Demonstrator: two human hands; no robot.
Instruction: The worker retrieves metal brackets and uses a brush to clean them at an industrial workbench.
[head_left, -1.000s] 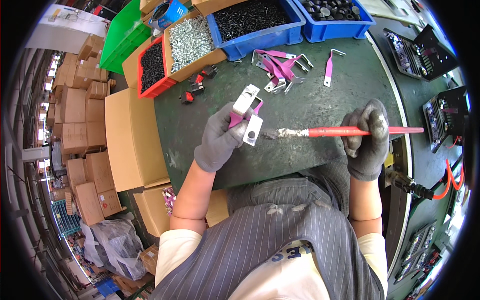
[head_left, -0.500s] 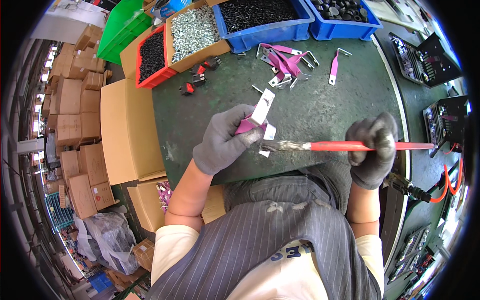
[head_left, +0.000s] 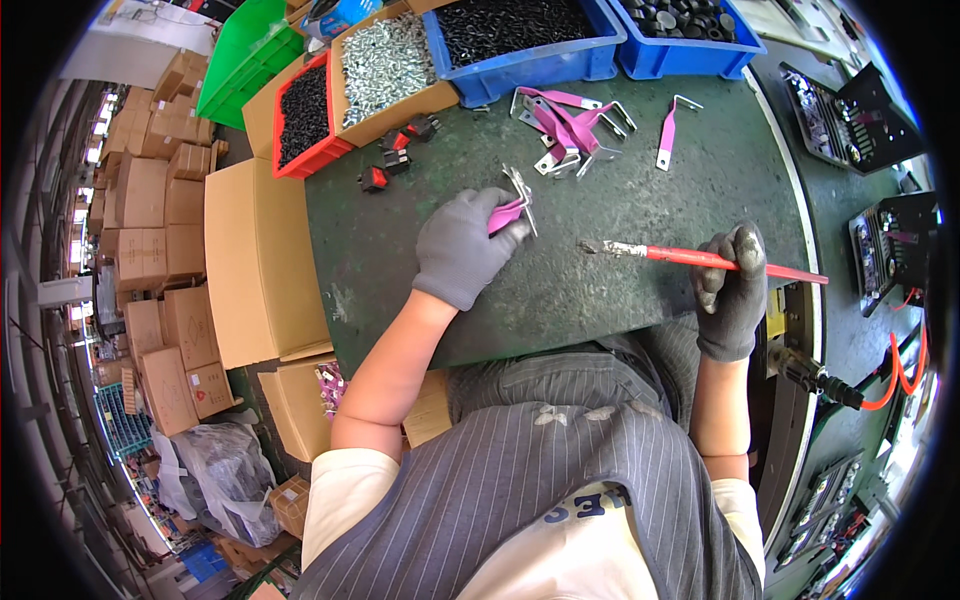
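My left hand, in a grey glove, grips a small bunch of bent metal brackets with pink middles and bare silver ends. How many it holds is hard to tell, as the fingers cover part of them. In my gloved right hand is a brush with a long red handle. Its dark bristle tip points left toward the brackets, apart from them. Beyond both hands lies a pile of similar pink brackets. One single bracket rests to the right of that pile.
Along the far edge stand a red bin of small black parts, a carton of silver screws and two blue bins. Several black-and-red parts lie near the red bin. Open cardboard boxes flank the green table's left side.
My left hand has moved away from my body and turned the brackets edge-on. The brush has come off the brackets; my right hand has shifted slightly left, tilting the brush.
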